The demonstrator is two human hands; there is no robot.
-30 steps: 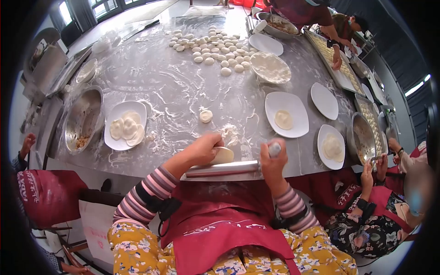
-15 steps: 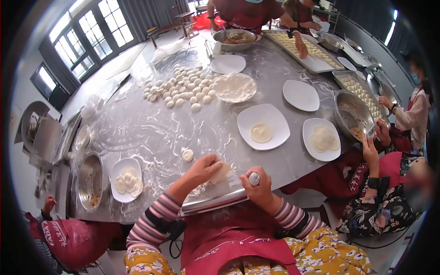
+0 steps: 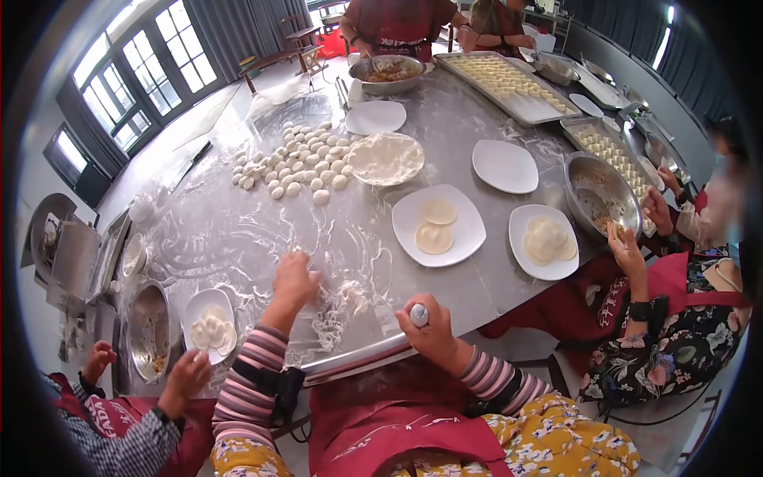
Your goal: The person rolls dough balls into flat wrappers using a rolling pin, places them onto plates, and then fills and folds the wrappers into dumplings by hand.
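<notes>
My left hand [image 3: 294,278] rests palm down on the floury steel table [image 3: 238,230], its fingers curled onto the surface; anything beneath it is hidden. My right hand [image 3: 429,326] grips the end of a metal rolling pin [image 3: 354,362] that lies along the table's near edge. A patch of loose flour [image 3: 342,306] sits between the two hands. Beyond them a white square plate [image 3: 469,230] carries two flat round dough wrappers [image 3: 435,237].
Several dough balls [image 3: 294,159] and a flour plate [image 3: 385,157] lie farther back. At the left a plate of wrappers [image 3: 195,306], a steel bowl [image 3: 147,330] and another person's hand [image 3: 187,378]. At the right a wrapper plate [image 3: 556,274], a filling bowl [image 3: 602,195], dumpling trays [image 3: 509,83] and seated people.
The wrapper that my left hand held is gone from it and the white plate now carries two. My left hand moved left onto the table. The view tilted up.
</notes>
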